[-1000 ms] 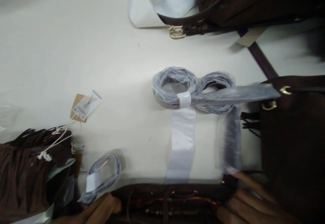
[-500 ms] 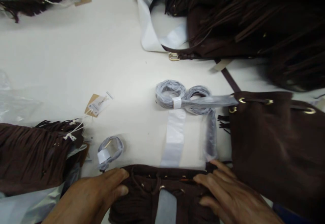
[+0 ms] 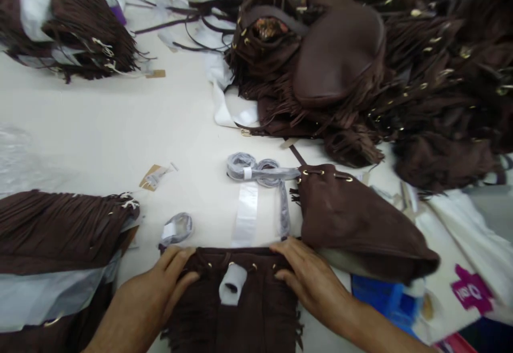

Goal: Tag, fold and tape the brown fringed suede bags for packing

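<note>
A dark brown fringed handbag (image 3: 240,326) with gold eyelets along its rim lies in front of me. My left hand (image 3: 160,289) grips its upper left corner, the thumb on the front and the fingers over the rim. At the upper right corner my right hand (image 3: 310,275) pinches the rim the same way. A curled whitish strip (image 3: 233,283) hangs at the bag's front middle. Beyond the rim lie a small plastic-wrapped coil (image 3: 178,227), a flat white band (image 3: 245,214) and a wrapped strap wound in two rings (image 3: 242,166).
To the right lies a brown drawstring bag (image 3: 352,214). Stacked fringed bags (image 3: 60,225) sit at left, below a paper tag (image 3: 152,177). A large pile of brown bags (image 3: 340,54) fills the far right. Another fringed bundle (image 3: 84,22) is at far left.
My view has tilted up and shows more of the far table. The strip on the handbag's front, flat before, now curls up. Both hands stay at the rim.
</note>
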Available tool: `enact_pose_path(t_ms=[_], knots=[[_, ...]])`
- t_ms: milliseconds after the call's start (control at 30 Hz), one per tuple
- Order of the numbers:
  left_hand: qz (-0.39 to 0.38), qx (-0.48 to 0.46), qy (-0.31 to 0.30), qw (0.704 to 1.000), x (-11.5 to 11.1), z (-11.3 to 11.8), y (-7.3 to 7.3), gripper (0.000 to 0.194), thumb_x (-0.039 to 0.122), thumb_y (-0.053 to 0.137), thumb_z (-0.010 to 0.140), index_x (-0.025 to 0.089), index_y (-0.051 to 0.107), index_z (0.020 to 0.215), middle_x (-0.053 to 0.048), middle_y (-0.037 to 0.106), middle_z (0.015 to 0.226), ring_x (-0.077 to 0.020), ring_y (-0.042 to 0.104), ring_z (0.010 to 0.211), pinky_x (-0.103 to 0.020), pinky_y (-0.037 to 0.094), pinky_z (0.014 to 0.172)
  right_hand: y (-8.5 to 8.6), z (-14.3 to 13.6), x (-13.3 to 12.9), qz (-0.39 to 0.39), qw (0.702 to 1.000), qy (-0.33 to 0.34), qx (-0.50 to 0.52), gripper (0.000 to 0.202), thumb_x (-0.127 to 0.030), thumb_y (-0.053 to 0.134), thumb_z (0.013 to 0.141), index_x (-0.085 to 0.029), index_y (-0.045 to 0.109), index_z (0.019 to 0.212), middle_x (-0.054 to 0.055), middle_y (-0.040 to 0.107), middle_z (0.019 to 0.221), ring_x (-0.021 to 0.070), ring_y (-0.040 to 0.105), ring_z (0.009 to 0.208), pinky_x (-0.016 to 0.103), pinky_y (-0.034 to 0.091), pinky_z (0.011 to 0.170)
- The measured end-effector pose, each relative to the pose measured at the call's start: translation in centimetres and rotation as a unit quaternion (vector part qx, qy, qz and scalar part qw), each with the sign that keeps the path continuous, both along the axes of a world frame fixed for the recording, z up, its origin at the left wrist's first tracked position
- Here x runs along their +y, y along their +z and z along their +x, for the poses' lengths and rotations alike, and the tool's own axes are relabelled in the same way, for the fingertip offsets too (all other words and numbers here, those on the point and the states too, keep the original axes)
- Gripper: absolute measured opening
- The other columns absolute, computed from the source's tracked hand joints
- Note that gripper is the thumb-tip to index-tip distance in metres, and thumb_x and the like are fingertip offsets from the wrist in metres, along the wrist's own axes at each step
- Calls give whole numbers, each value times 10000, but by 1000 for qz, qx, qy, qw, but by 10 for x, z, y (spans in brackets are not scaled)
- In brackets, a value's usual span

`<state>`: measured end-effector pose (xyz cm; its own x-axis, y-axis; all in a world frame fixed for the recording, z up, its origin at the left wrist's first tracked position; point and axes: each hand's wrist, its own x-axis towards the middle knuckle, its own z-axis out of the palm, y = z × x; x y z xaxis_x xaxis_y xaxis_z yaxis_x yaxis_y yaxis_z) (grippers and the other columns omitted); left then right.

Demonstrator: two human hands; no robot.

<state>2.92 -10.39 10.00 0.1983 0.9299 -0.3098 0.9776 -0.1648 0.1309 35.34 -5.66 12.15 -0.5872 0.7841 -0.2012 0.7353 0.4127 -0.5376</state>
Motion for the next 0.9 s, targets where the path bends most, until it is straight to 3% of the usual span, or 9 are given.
enact_pose_path(t_ms=[67,167,267,333,433,533,733,833,900], knots=[[146,-23,5,989,-19,1,8,481,386,411,991,207,413,1437,-110,585,1385,-214,732,890,-274,540,564,15,-5,-19,99,995,13,-8,374,-170,526,946,-189,533,1319,95,630,1296,226,576,1225,458,443,1103],[301,-59,-12,952,-51,18,13,627,389,528,939,229,321,1508,-111,551,1428,-281,607,1196,-416,482,1008,20,-17,-59,245,969,38,-13,413,-276,519,970,-140,516,1361,132,565,1393,263,475,1340,480,416,1117],[302,-67,-55,949,-80,47,-4,738,479,555,893,163,314,1515,-142,518,1459,-349,437,1367,-519,219,1201,-3,-28,-95,267,962,5,-54,702,-491,531,940,-38,391,1457,224,406,1507,359,319,1434,537,451,1063],[280,-66,-63,955,-95,62,-26,847,551,535,874,81,261,1522,-197,445,1506,-374,315,1441,-525,141,1221,-25,-30,-110,231,969,-24,-87,777,-482,538,930,-37,284,1515,233,293,1563,387,247,1459,587,426,1068],[271,-55,-49,960,-108,70,-55,885,552,535,875,67,199,1536,-216,369,1547,-356,271,1467,-518,162,1217,-48,-26,-119,193,975,-43,-103,784,-420,531,939,-102,177,1561,190,197,1603,367,199,1479,614,347,1122],[275,-55,-42,959,-108,70,-66,859,534,530,892,97,182,1545,-206,336,1566,-349,265,1470,-534,234,1196,-54,-24,-120,193,975,-55,-91,778,-419,515,951,-142,138,1573,163,170,1614,341,182,1487,595,294,1160],[276,-104,-29,955,-121,70,-32,733,475,465,956,112,200,1536,-209,330,1569,-352,249,1475,-592,267,1178,-19,-25,-132,203,975,-75,-40,662,-436,486,973,-130,294,1528,181,243,1596,331,215,1481,576,276,1166],[288,-160,25,944,-180,52,-8,628,375,419,980,177,205,1537,-157,388,1545,-302,341,1442,-537,349,1161,4,-4,-171,210,970,-119,31,476,-331,420,1003,-125,440,1432,187,451,1487,272,417,1393,454,414,1107],[317,-164,31,933,-234,38,4,516,367,433,977,295,343,1480,-98,583,1353,-265,547,1265,-474,506,1027,7,24,-212,194,966,-159,62,347,-267,352,1019,-175,579,1264,119,679,1203,201,651,1125,328,541,952]])
